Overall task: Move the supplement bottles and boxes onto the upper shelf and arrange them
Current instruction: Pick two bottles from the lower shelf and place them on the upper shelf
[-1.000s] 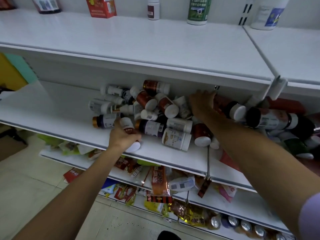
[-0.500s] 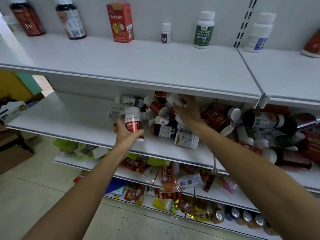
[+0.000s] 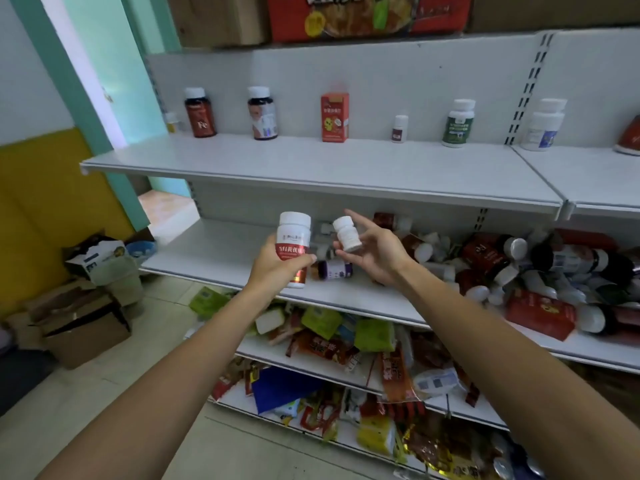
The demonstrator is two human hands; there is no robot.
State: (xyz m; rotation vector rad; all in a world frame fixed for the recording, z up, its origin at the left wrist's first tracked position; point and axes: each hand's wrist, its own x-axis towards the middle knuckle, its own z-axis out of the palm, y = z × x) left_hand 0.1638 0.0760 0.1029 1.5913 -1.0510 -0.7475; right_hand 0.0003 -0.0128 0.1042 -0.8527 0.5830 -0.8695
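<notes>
My left hand [image 3: 273, 268] grips a white bottle with a red label [image 3: 293, 245], held upright in front of the middle shelf. My right hand [image 3: 375, 252] pinches a small white bottle [image 3: 347, 233] between thumb and fingers, index finger stretched out. Both are below the upper shelf [image 3: 311, 168]. Along the back of that shelf stand two dark bottles [image 3: 200, 113] [image 3: 262, 114], a red box [image 3: 334, 117], a tiny white bottle [image 3: 400, 129], a green-label bottle [image 3: 458, 123] and a white bottle [image 3: 543, 125]. A heap of bottles and boxes [image 3: 512, 268] lies on the middle shelf [image 3: 214, 252].
Snack packets [image 3: 332, 344] fill the lower shelves. Cardboard boxes [image 3: 83, 327] sit on the floor at left beside a yellow and teal wall. Large cartons [image 3: 367, 15] rest on top of the shelving. A purple-label bottle [image 3: 334, 270] lies near the middle shelf's front edge.
Both hands have come out of the heap on the middle shelf, each holding a bottle lifted toward me. The view has tilted up, so the whole upper shelf shows.
</notes>
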